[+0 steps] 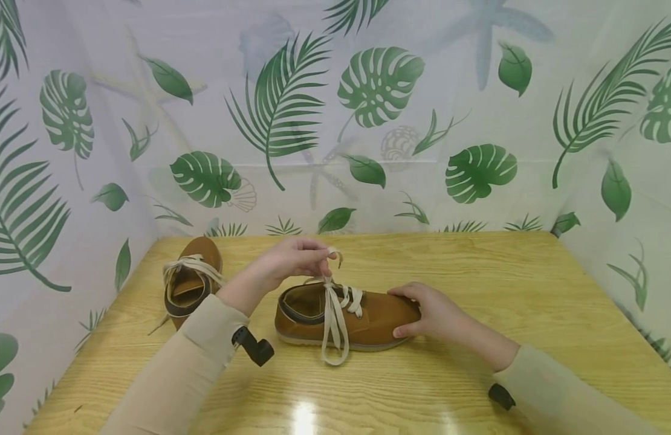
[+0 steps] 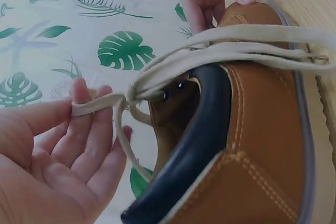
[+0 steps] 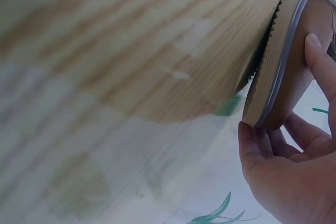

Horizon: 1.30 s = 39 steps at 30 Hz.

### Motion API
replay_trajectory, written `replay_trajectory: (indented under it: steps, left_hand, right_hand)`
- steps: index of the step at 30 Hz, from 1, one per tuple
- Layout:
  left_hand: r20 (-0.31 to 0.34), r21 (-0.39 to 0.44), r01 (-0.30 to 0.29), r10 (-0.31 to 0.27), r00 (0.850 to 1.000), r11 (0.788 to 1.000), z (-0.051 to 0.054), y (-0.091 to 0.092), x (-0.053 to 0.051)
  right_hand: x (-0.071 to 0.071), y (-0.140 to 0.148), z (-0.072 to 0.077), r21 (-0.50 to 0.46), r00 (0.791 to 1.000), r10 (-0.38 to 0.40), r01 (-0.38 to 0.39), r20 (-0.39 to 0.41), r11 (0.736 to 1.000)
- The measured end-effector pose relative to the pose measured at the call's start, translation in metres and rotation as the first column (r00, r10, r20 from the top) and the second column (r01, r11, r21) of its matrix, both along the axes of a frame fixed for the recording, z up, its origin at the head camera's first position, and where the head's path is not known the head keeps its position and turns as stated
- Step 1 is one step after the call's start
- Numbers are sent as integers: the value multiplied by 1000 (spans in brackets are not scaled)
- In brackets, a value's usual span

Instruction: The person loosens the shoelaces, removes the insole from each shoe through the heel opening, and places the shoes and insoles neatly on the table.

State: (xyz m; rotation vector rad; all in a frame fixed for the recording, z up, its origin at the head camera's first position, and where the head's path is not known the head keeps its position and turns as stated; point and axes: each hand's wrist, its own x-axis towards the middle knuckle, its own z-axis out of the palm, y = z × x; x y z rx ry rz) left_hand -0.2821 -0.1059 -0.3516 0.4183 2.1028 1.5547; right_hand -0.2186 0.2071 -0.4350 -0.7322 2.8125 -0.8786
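A brown shoe (image 1: pixel 387 311) lies on its sole in the middle of the table, toe to the right. My left hand (image 1: pixel 297 257) is above its opening, pinching one end of the cream shoelace (image 2: pixel 97 104) between thumb and fingers. That lace runs taut to a knot (image 2: pixel 132 94) at the top of the lacing. From the knot a long lace loop (image 1: pixel 327 320) hangs down the shoe's near side. At the toe, my right hand (image 1: pixel 436 311) grips the shoe, its thumb on the near side and fingers around the front and far side.
A second brown shoe (image 1: pixel 206 249), its laces lying loosely over it, stands at the table's left, beyond my left forearm. The wooden table (image 1: pixel 509 272) meets a leaf-printed cloth (image 1: pixel 314 121) at the back and sides. Each wrist carries a black camera mount (image 1: pixel 252 345).
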Motion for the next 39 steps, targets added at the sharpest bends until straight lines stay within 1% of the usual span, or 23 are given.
replay_trajectory:
  steps: [4, 8, 12, 16, 18, 24, 29, 34, 39]
  left_hand:
    - [14, 23, -35, 35, 999, 999, -2, -2, -2]
    - [20, 27, -31, 30, 999, 999, -1, -5, -3]
    - [28, 49, -53, 51, 998, 997, 4, -10, -3]
    - [32, 103, -95, 93, 995, 990, 12, -22, -6]
    - [31, 115, -119, 116, 993, 986, 16, -28, -7]
    - [11, 115, -183, 183, 983, 976, 28, -48, -11]
    - [7, 117, -202, 202, 979, 972, 37, -63, -14]
    - [2, 127, -203, 205, 979, 971, 41, -71, -15]
    - [29, 146, -230, 228, 973, 962, 40, -74, -16]
  right_hand:
    - [1, 0, 1, 5, 1000, 3, -3, -9, 1000]
    - [3, -1, 3, 11, 1000, 3, -3, -17, 1000]
    - [3, -1, 3, 12, 1000, 0, 0, -17, 1000]
    - [2, -1, 2, 19, 1000, -5, 6, -15, 1000]
    - [2, 0, 1, 22, 1000, -7, 7, -13, 1000]
    - [1, 0, 1, 22, 1000, -11, 11, -5, 1000]
    - [1, 0, 1, 21, 1000, -11, 11, 0, 1000]
    - [1, 0, 1, 17, 1000, -14, 13, 9, 1000]
    - [2, 0, 2, 16, 1000, -10, 10, 5, 1000]
